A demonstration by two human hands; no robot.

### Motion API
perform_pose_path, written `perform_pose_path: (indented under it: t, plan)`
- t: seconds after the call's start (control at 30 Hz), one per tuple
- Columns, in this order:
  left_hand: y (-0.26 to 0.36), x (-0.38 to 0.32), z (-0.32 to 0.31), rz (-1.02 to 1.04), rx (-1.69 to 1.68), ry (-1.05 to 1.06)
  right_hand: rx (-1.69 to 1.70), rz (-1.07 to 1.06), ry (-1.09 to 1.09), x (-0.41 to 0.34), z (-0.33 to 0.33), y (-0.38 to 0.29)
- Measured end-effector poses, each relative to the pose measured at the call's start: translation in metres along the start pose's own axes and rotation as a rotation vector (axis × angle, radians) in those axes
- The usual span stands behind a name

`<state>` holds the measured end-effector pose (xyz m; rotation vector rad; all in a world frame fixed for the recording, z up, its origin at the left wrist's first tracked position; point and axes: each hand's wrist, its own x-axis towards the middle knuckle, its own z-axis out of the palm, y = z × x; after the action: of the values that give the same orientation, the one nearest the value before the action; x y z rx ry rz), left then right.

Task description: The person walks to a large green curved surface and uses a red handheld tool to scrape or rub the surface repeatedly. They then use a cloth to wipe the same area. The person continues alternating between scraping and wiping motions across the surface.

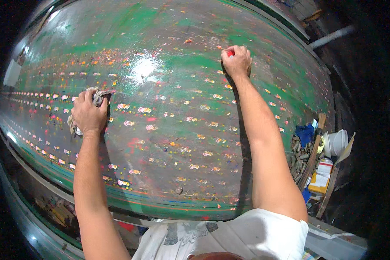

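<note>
A long green-and-grey table surface (169,78), marked with rows of small pink, yellow and orange printed motifs and paint specks, lies before me. On its left part my left hand (89,113) grips a crumpled grey-white rag (100,96), which shows above the fingers and beside the wrist. Farther across, to the right, my right hand (238,61) is closed around a small red object (230,53); most of it is hidden by the fingers, so its kind cannot be told.
At the right edge are a brush with a wooden handle (320,122), a heap of grey rolled pieces (297,156), a blue cloth (305,134), white plastic containers (338,143) and a yellow package (318,182). A whitish block (12,73) stands at the far left.
</note>
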<state>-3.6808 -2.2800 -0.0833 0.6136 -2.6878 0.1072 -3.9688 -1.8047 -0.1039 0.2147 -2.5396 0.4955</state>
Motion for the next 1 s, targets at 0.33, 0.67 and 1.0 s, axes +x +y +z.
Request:
perform_pose_path:
  t: [0.33, 0.67, 1.0]
  plan:
    - [-0.008, -0.004, 0.001, 0.007, 0.015, 0.048, -0.104, -0.174, -0.009, 0.009, 0.026, -0.02]
    - [-0.007, -0.003, 0.004, 0.011, 0.009, 0.025, -0.076, -0.192, -0.036, -0.013, 0.014, -0.007]
    - [-0.011, -0.001, 0.012, 0.05, 0.012, 0.05, -0.031, -0.243, 0.008, -0.025, 0.014, -0.048]
